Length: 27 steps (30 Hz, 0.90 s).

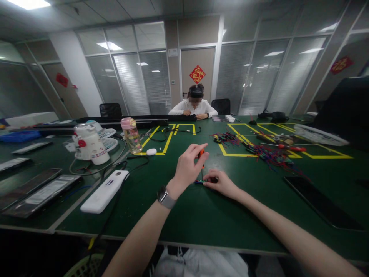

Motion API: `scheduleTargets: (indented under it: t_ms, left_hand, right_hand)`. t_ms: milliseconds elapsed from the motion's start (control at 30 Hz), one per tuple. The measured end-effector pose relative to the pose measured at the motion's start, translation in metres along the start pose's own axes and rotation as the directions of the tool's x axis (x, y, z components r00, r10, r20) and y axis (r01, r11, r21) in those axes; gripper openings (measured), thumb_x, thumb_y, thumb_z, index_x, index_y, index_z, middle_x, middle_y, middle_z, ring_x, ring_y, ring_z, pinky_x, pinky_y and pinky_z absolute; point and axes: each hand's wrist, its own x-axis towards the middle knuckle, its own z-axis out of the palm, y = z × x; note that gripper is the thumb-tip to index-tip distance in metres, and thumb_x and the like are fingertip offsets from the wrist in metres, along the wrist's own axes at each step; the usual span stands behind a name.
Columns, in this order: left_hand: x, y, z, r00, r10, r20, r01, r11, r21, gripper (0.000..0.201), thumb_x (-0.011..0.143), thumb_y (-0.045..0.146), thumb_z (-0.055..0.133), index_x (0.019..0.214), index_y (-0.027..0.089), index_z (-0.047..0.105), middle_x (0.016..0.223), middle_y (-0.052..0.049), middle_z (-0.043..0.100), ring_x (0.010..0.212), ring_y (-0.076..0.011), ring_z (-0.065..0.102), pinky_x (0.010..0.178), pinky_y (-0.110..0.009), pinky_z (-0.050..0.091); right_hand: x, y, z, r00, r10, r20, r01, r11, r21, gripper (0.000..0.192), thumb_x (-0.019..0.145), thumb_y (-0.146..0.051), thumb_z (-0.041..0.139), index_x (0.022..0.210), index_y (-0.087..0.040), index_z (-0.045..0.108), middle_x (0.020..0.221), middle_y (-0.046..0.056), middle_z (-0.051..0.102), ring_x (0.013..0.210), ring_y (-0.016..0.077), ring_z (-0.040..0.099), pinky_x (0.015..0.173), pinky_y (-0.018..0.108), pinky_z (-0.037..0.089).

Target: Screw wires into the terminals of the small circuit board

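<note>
An orange-handled screwdriver (202, 153) stands upright, its thin shaft reaching down to a small green and blue circuit board (198, 181) on the table. My left hand (188, 163), with a watch on its wrist, is closed loosely around the handle, thumb and forefinger near its top. Low on the tabletop, my right hand (221, 183) pinches the board's right end between thumb and fingers. The exact contact of the screwdriver tip with the board is too small to make out.
Several small boards with red and blue wires (271, 156) lie to the right, beside a red-handled screwdriver (292, 148). A black phone (319, 202) rests near the right edge. Leftward are a white device (105, 192), a bottle (131, 136) and cables. A person (193, 105) sits opposite.
</note>
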Motion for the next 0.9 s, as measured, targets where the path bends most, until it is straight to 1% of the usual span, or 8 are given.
scheduleTargets:
  t_ms: [100,200,367,533,633,767,833,900]
  left_hand:
    - [0.0005,0.0013,0.0018,0.997,0.051,0.054,-0.043,0.991,-0.125,0.035,0.098,0.024,0.036,0.128,0.022,0.055,0.125,-0.007,0.057,0.117,-0.0186,0.054,0.101,-0.034,0.044]
    - [0.0013,-0.0022,0.0050,0.996,0.039,0.083,-0.019,0.973,-0.232,0.036,0.097,0.020,0.038,0.129,0.022,0.053,0.133,-0.007,0.053,0.120,-0.0193,0.053,0.101,-0.034,0.044]
    - [0.0015,-0.0067,0.0081,0.998,-0.055,0.022,0.058,0.970,-0.237,0.025,0.090,0.020,0.054,0.113,0.023,0.063,0.107,-0.005,0.061,0.095,-0.0153,0.062,0.074,-0.024,0.053]
    - [0.0020,-0.0033,0.0038,0.998,-0.037,-0.060,0.031,0.994,-0.104,0.014,0.082,0.028,0.067,0.094,0.020,0.069,0.088,-0.002,0.055,0.078,-0.0127,0.058,0.069,-0.023,0.051]
    - [0.0023,-0.0015,0.0007,0.999,-0.033,-0.009,0.032,0.993,-0.112,0.023,0.092,0.028,0.053,0.109,0.021,0.066,0.098,-0.005,0.059,0.088,-0.0150,0.059,0.075,-0.026,0.051]
    - [0.0027,-0.0038,0.0011,0.999,-0.007,0.047,0.019,0.967,-0.255,0.032,0.095,0.019,0.041,0.121,0.023,0.061,0.123,-0.007,0.059,0.114,-0.0188,0.056,0.093,-0.031,0.049]
    - [0.0026,-0.0058,0.0030,0.999,-0.017,0.043,0.029,0.952,-0.303,0.033,0.095,0.018,0.041,0.120,0.022,0.061,0.127,-0.007,0.058,0.117,-0.0195,0.055,0.097,-0.033,0.047]
    - [0.0024,-0.0066,0.0046,0.998,-0.057,0.042,0.067,0.943,-0.325,0.032,0.095,0.020,0.041,0.121,0.021,0.061,0.125,-0.008,0.060,0.110,-0.0189,0.060,0.092,-0.032,0.051]
  right_hand:
    - [-0.0003,-0.0001,-0.0008,1.000,0.004,0.009,-0.004,1.000,-0.006,0.013,0.077,-0.025,0.069,0.086,-0.017,0.074,0.073,0.003,0.060,0.070,0.0167,0.054,0.066,0.028,0.042]
    - [-0.0003,0.0002,-0.0011,1.000,0.007,0.013,-0.007,1.000,-0.007,0.013,0.077,-0.026,0.068,0.086,-0.018,0.074,0.073,0.003,0.059,0.070,0.0168,0.055,0.066,0.028,0.042]
    - [-0.0003,0.0013,-0.0006,1.000,0.007,0.015,-0.007,1.000,0.000,0.014,0.077,-0.027,0.069,0.086,-0.018,0.074,0.073,0.003,0.060,0.073,0.0175,0.056,0.067,0.028,0.043]
    - [-0.0005,0.0019,-0.0004,1.000,0.008,0.011,-0.008,1.000,-0.018,0.014,0.078,-0.028,0.068,0.086,-0.018,0.074,0.074,0.003,0.060,0.072,0.0174,0.056,0.066,0.029,0.043]
    - [-0.0001,0.0022,-0.0006,1.000,0.007,0.012,-0.007,1.000,-0.021,0.014,0.078,-0.028,0.068,0.086,-0.019,0.074,0.074,0.003,0.061,0.071,0.0171,0.055,0.066,0.029,0.043]
    - [0.0001,0.0025,-0.0007,1.000,-0.001,0.016,0.001,1.000,-0.016,0.015,0.078,-0.029,0.068,0.086,-0.018,0.074,0.074,0.003,0.061,0.072,0.0172,0.055,0.067,0.029,0.043]
    - [0.0000,0.0021,-0.0008,1.000,0.002,0.018,-0.002,1.000,-0.011,0.015,0.078,-0.028,0.068,0.086,-0.018,0.074,0.074,0.003,0.061,0.072,0.0173,0.056,0.068,0.029,0.044]
    - [-0.0001,0.0013,-0.0010,1.000,0.003,0.017,-0.003,1.000,-0.011,0.014,0.078,-0.027,0.068,0.086,-0.018,0.074,0.074,0.003,0.061,0.073,0.0174,0.056,0.068,0.029,0.044]
